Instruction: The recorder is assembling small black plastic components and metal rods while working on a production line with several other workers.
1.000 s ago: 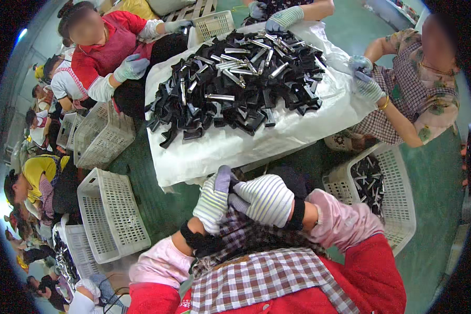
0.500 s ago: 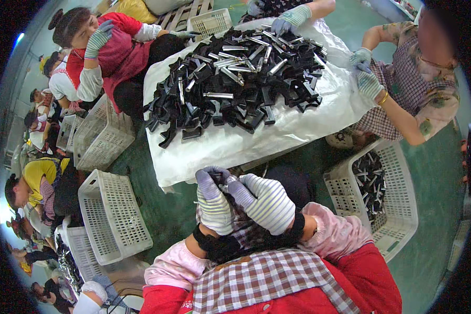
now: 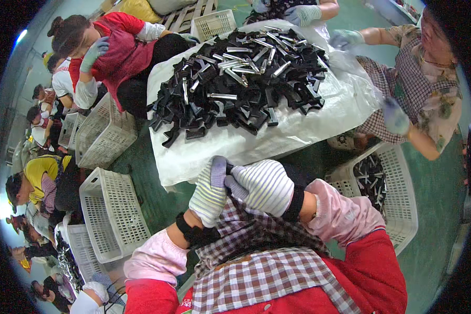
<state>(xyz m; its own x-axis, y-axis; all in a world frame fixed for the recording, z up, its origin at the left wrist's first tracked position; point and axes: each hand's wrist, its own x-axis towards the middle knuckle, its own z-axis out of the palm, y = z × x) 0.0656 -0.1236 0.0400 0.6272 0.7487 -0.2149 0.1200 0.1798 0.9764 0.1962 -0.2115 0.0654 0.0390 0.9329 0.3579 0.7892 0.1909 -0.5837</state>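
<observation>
Both my hands wear white striped gloves with grey-purple fingertips and meet in front of my chest, just off the near edge of the table. My left hand (image 3: 210,191) is closed, thumb upward, on a small dark piece (image 3: 228,168). Against it presses my right hand (image 3: 264,189), its fingers curled at the same piece. Most of that piece is hidden by the gloves, so its exact kind does not show. Beyond my hands lies a wide heap of black plastic parts (image 3: 196,133) mixed with shiny silver metal tubes (image 3: 222,96).
White sheeting (image 3: 298,137) covers the table. A white crate (image 3: 403,183) holding black and silver parts stands at right; another white crate (image 3: 115,214) stands at left. Co-workers sit around the table: one at far left (image 3: 125,57), one at right (image 3: 397,99), another beyond the far edge.
My hands have risen slightly toward the table, and my right hand has turned so its back shows more. The right-hand co-worker's hands have moved apart. The far co-worker's glove has left the heap.
</observation>
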